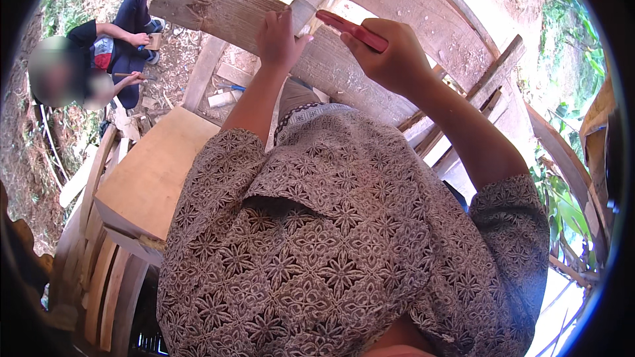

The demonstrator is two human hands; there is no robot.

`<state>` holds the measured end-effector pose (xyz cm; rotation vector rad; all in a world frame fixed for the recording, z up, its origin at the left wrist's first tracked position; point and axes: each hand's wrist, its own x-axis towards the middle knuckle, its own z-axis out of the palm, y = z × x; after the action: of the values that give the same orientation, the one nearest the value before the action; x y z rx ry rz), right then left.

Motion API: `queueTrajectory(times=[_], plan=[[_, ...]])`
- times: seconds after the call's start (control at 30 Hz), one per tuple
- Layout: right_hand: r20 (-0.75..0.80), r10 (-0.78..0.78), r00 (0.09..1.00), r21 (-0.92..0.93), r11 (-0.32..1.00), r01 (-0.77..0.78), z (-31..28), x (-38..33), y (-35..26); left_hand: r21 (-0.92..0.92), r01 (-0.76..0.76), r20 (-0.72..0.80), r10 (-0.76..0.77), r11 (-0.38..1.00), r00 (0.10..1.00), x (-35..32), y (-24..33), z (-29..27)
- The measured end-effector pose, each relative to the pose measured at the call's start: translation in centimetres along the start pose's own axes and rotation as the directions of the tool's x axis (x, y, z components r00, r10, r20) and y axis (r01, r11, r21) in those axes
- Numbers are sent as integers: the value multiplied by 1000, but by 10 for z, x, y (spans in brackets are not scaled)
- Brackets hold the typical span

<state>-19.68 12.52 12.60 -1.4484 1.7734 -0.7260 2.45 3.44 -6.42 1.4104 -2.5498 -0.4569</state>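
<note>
— Outdoors, on bare earth with green plants at the rim, what is lying nearest to the person?

— Nearest is the patterned shirt, and to the left a flat plywood panel is resting on stacked slats.

— And the hands?

— Both are reaching forward. The left hand is closing its fingers around a small pale wood block, keeping it on the weathered plank. The right hand is gripping a red-handled tool in a fist; its long axis is pointing left, toward the block, which is lying just beside its tip.

— Any containers?

— I am seeing none. Farther away, another person is sitting on the ground, holding small wood pieces.
</note>
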Motion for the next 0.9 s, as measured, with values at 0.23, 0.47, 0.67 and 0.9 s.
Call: queueTrajectory(times=[0.23,0.47,0.67,0.9], plan=[[-93,77,993,91,993,-69,52,-56,3,-29,1,-38,-2,1000,999,-6,-8,5],[-40,21,999,3,1000,-21,17,-39,21,-60,105,16,-104,993,994,16,-26,19],[86,77,993,-15,997,-76,-9,9,1,-33,452,-59,-453,891,889,48,-40,102],[-24,26,999,-57,998,-28,-3,21,-14,137,525,-310,-467,840,828,48,32,59]])
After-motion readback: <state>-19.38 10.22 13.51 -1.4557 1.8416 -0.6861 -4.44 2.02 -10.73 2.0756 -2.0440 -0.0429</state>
